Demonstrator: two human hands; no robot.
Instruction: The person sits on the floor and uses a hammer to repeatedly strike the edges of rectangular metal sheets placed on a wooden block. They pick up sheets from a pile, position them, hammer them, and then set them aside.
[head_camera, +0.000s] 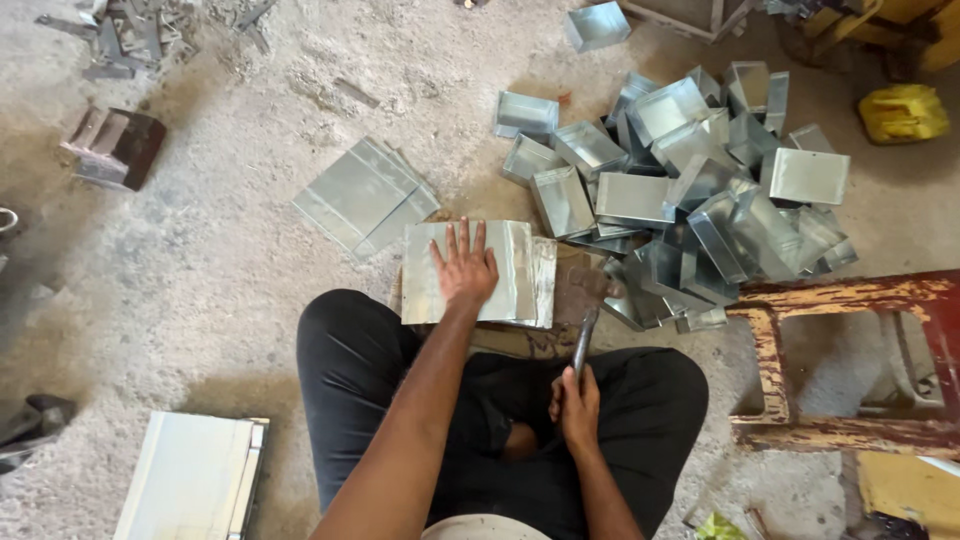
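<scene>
My left hand (465, 268) lay flat, fingers spread wide, pressing a metal sheet (478, 272) at the centre of the frame on the floor (200, 290). My right hand (577, 405) was closed around a hammer (587, 305) handle, its head just right of the sheet, near the pile of folded metal boxes (690, 190)

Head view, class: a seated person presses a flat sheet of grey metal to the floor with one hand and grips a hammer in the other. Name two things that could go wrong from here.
1. The left hand lies spread on the flat grey metal sheet, close to the dark hammer head held by the right hand; a stray blow might hit the fingers.
2. The sheet's thin edges are bare and so are both hands; a slip could cut skin.
</scene>
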